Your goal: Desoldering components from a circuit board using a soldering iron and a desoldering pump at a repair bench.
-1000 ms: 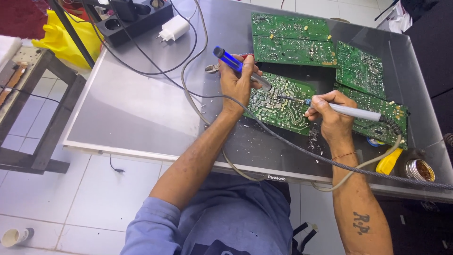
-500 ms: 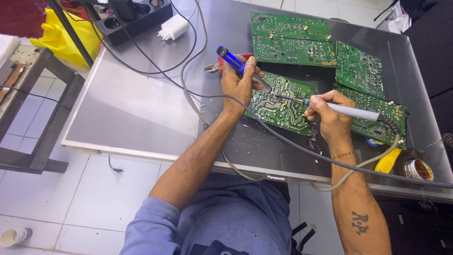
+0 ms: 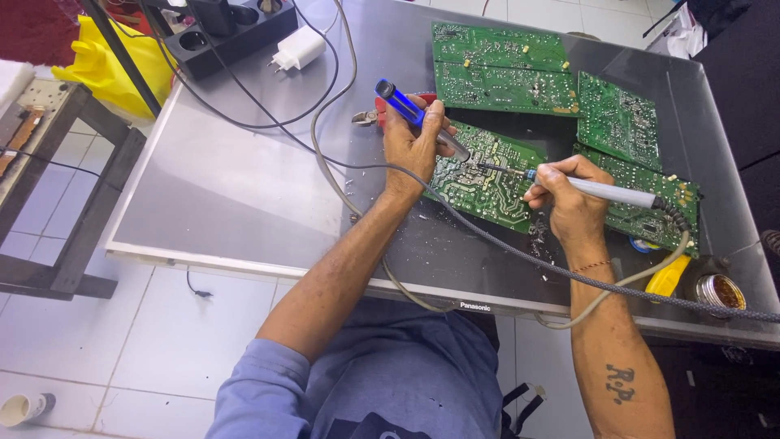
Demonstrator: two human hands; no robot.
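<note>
Soldering iron tip on the green circuit board

Right hand (image 3: 569, 199) grips the soldering iron (image 3: 605, 192); left hand (image 3: 414, 138) clasps a blue desoldering pump (image 3: 402, 102) over the circuit board (image 3: 479, 175). Joint work looks unfinished.

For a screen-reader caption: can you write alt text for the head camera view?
A person's right hand holds a soldering iron with its tip on a green circuit board, while the left hand grips a blue-handled desoldering pump beside it. More green boards lie on the grey panel below.
</note>
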